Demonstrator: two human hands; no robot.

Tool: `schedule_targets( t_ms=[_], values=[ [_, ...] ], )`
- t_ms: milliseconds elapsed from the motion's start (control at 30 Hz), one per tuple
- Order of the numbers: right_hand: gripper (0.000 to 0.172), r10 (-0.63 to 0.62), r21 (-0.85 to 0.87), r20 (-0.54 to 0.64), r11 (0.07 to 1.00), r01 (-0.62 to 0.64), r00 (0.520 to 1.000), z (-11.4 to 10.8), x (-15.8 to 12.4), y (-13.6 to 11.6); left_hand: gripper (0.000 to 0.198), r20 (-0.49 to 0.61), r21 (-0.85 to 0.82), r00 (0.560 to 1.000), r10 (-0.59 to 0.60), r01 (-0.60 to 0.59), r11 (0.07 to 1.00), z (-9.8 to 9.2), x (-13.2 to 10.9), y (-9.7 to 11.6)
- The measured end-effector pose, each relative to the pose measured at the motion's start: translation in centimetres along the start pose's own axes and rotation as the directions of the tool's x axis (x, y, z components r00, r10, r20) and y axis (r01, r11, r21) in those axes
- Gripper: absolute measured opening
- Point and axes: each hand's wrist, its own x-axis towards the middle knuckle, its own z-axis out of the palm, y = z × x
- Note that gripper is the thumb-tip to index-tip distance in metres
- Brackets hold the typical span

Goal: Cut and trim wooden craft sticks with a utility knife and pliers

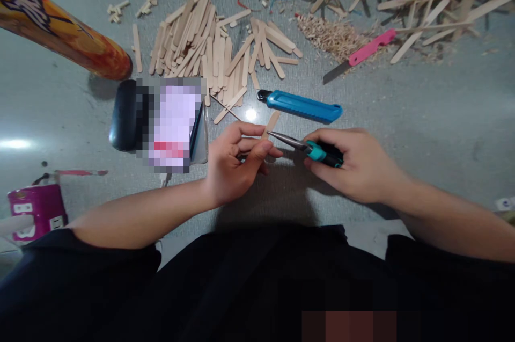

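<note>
Between the thumb and fingers of my left hand [240, 162] is a short wooden craft stick [271, 124], its rounded end pointing up and away. My right hand [354, 162] is wrapped round the teal and black handles of needle-nose pliers [292, 141]. The pliers' tips touch or almost touch the stick's edge near my left fingertips; whether the jaws grip it I cannot tell. Just beyond both hands lies a blue utility knife [303, 106]. A pile of cut craft sticks [187, 36] spreads behind my left hand.
A pink-handled saw-like blade [372, 48] lies beside wood shavings [328, 36]. Many longer sticks [422, 1] heap at the back right. On the left are a lit phone [177, 122], a dark case [124, 115], an orange can [72, 25] and a purple power socket [38, 208].
</note>
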Motion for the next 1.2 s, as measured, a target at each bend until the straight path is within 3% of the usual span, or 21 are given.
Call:
schedule_targets(
  t_ms=[100,233,433,633,800,900,1033,1067,1100,1200],
  values=[
    [0.006,-0.073,-0.070,-0.042,0.995,0.070,0.996,-0.1,0.2,0.6,0.038,-0.014,-0.003,1.000,0.018,-0.019,1.000,0.0,0.0,-0.5],
    [0.030,-0.279,-0.298,-0.172,0.929,0.220,0.945,-0.5,0.8,1.8,0.036,-0.143,0.063,0.979,0.142,-0.134,0.989,-0.3,0.5,-1.3],
    [0.036,-0.291,-0.409,-0.116,0.885,0.222,0.950,-1.2,1.2,2.4,0.021,-0.108,0.246,0.910,0.400,-0.366,0.898,-1.3,0.7,-2.2],
    [0.029,-0.264,-0.421,-0.176,0.891,0.170,0.948,-1.3,1.1,2.6,0.021,-0.071,0.242,0.908,0.412,-0.385,0.891,-1.5,0.2,-2.4],
    [0.045,-0.523,-0.537,-0.202,0.766,0.353,0.828,-1.4,0.8,3.6,0.014,-0.047,0.233,0.890,0.453,-0.432,0.871,-1.5,0.4,-2.4],
    [0.047,-0.569,-0.565,-0.190,0.730,0.385,0.800,-1.2,1.0,3.8,0.016,-0.013,0.153,0.868,0.497,-0.489,0.859,-1.4,0.9,-2.7],
    [0.035,-0.712,-0.639,-0.281,0.640,0.428,0.644,-0.8,1.8,3.8,0.016,0.007,0.057,0.818,0.575,-0.575,0.816,-1.2,1.6,-3.2],
    [0.032,-0.728,-0.655,-0.280,0.621,0.431,0.626,-0.7,2.0,3.8,0.014,0.005,0.028,0.812,0.584,-0.584,0.811,-1.1,1.7,-3.3],
    [0.031,-0.735,-0.661,-0.274,0.612,0.434,0.621,-0.7,2.0,3.7,0.013,0.003,0.004,0.814,0.580,-0.580,0.814,-1.0,1.7,-3.4],
    [0.030,-0.706,-0.649,-0.236,0.626,0.432,0.668,-0.8,1.8,3.5,0.012,0.005,-0.038,0.835,0.550,-0.550,0.835,-0.8,1.7,-3.3]
  ],
)
